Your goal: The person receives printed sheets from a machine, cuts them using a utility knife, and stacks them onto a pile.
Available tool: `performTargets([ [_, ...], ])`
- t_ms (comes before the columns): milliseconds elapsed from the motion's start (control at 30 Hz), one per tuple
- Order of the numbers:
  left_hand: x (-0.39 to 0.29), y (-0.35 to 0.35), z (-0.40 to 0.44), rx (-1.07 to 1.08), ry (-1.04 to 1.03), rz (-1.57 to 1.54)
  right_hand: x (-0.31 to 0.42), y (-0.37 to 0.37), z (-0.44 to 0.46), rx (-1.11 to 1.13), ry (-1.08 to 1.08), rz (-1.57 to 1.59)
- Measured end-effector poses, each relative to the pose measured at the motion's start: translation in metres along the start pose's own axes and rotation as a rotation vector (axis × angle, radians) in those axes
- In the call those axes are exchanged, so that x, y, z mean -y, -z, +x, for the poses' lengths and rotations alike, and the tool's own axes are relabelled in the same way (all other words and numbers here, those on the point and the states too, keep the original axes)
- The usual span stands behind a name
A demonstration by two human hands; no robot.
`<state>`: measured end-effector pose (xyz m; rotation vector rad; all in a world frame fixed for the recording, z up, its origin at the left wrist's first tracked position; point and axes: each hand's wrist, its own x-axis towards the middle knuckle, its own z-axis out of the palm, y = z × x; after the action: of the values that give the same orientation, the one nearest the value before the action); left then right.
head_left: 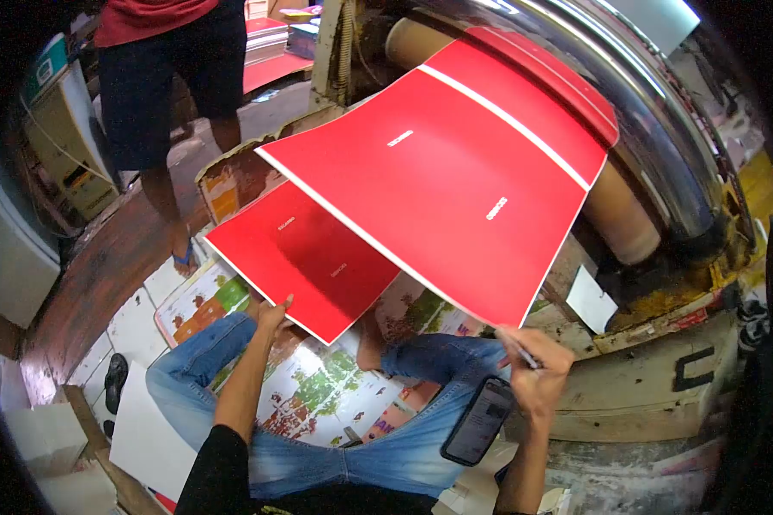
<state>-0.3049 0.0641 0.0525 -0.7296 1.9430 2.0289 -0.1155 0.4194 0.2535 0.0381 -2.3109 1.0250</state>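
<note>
A large red printed sheet (455,163) with white borders and small white lettering hangs down from the metal roller of a machine. Beneath it is a second red sheet (266,232), whose near white edge is pinched by my left hand (270,316), thumb on top. My right hand (539,365) is closed around a slim pen-like tool (528,356), its exact kind unclear. The fingers of that hand are at the upper sheet's near corner; whether they also grip the sheet I cannot tell. A phone (479,421) with a lit screen lies on my right thigh.
The shiny roller (653,94) and a brown cardboard-like roll (618,215) are at the upper right. A person in dark shorts (176,86) stands at the upper left. Printed sheets (318,386) cover the floor under my legs. A black shoe (116,375) lies at left.
</note>
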Motion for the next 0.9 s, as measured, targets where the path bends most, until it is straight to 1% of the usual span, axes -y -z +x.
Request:
performTargets([
  [33,0.007,-0.003,0.017,0.017,-0.004,-0.004,0.006,0.002,-0.004,0.035,-0.089,0.016],
  [67,0.017,-0.001,0.049,-0.141,-0.541,0.155,0.007,0.003,-0.005,0.039,0.089,-0.084],
  [100,0.022,0.004,0.076,-0.202,-0.822,0.218,0.011,0.004,-0.009,0.082,0.03,-0.044],
  [133,0.027,0.007,0.101,-0.29,-1.098,0.292,0.016,0.004,-0.012,0.095,0.028,-0.024],
  [167,0.036,0.013,0.12,-0.091,-1.102,0.137,0.02,0.003,-0.016,0.11,0.02,-0.007],
  [200,0.012,-0.002,0.086,0.149,-0.897,-0.047,0.021,0.002,-0.019,0.138,0.061,-0.026],
  [233,-0.013,-0.018,0.048,0.341,-0.635,-0.275,0.022,0.002,-0.023,0.167,0.096,-0.046],
  [267,-0.04,-0.034,0.01,0.441,-0.365,-0.458,0.023,0.003,-0.026,0.225,0.07,-0.026],
  [300,-0.028,-0.042,0.0,0.532,-0.485,-0.002,0.028,0.003,-0.028,0.237,0.135,-0.05],
  [333,-0.017,-0.047,-0.006,0.597,-0.604,0.461,0.027,0.002,-0.034,0.27,0.123,-0.07],
  [400,-0.014,-0.064,-0.06,0.768,-0.411,0.259,0.028,-0.004,-0.043,0.331,0.124,-0.099],
  [433,-0.017,-0.07,-0.096,0.819,-0.099,-0.415,0.029,-0.008,-0.045,0.334,0.12,-0.1],
  [467,-0.021,-0.074,-0.114,0.821,-0.097,-0.416,0.03,-0.01,-0.045,0.324,0.135,-0.063],
  [500,-0.025,-0.079,-0.128,0.926,-0.098,-0.569,0.031,-0.009,-0.046,0.311,0.15,-0.029],
  [533,-0.027,-0.084,-0.134,1.037,-0.103,-0.718,0.031,-0.007,-0.047,0.354,0.134,-0.035],
  [567,-0.008,-0.077,-0.126,1.07,-0.18,-0.759,0.034,-0.003,-0.048,0.334,0.134,-0.041],
  [600,-0.024,-0.076,-0.139,1.112,-0.226,-0.808,0.039,-0.003,-0.048,0.466,0.144,-0.126],
  [633,-0.037,-0.073,-0.154,1.144,-0.266,-0.86,0.042,-0.005,-0.05,0.608,0.148,-0.206],
  [667,-0.028,-0.065,-0.156,0.936,-0.255,-0.816,0.038,-0.015,-0.057,0.626,0.182,-0.193],
  [700,-0.028,-0.063,-0.154,0.93,-0.251,-0.812,0.028,-0.02,-0.058,0.629,0.178,-0.186],
  [733,-0.028,-0.061,-0.153,0.732,-0.216,-0.487,0.017,-0.025,-0.058,0.623,0.15,-0.012],
  [767,-0.028,-0.061,-0.156,0.642,-0.205,-0.339,0.012,-0.027,-0.054,0.608,0.122,0.16],
  [800,-0.029,-0.06,-0.159,0.559,-0.183,-0.191,0.014,-0.013,-0.032,0.657,0.06,0.305],
  [833,-0.028,-0.058,-0.165,0.565,-0.185,-0.19,0.012,0.006,-0.009,0.706,-0.214,0.362],
  [867,-0.027,-0.055,-0.171,0.519,-0.188,-0.182,0.008,0.024,0.009,0.746,-0.493,0.415],
  [900,-0.029,-0.05,-0.178,0.473,-0.19,-0.175,-0.024,0.028,0.017,0.547,-0.445,0.56],
])
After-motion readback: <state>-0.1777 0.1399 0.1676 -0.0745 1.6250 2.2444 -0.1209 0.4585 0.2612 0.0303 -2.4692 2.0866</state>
